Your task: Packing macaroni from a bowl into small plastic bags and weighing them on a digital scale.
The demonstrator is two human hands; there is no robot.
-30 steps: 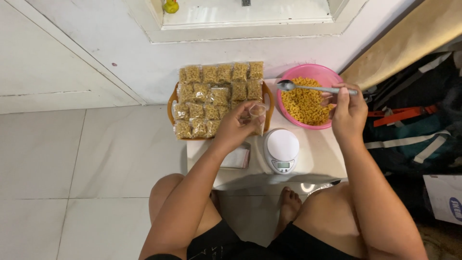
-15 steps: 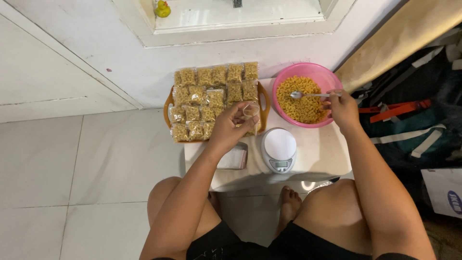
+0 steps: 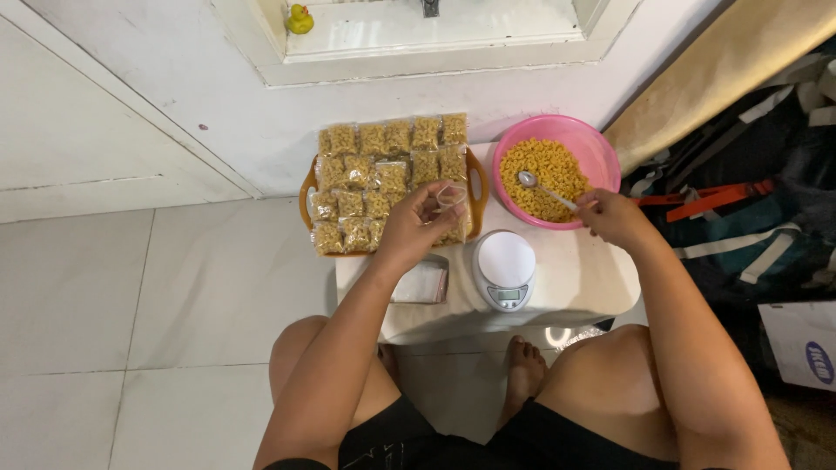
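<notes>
many small clear packets of yellow snack pieces point(image 3: 383, 170) lie in close rows on an orange tray point(image 3: 306, 187) at the far left of the small white table, each roughly square and touching its neighbours. one more small clear plastic bag point(image 3: 453, 202) is pinched in the fingers of the left hand point(image 3: 416, 224), just over the tray's near right corner. a flat stack of empty clear bags point(image 3: 421, 283) lies near the table's front edge, just left of the white kitchen scale. the scale's small rectangular greyish display point(image 3: 512, 296) sits at its near edge. at the far right edge lies a white package with a blue oval label point(image 3: 819, 361), partly cut off.
</notes>
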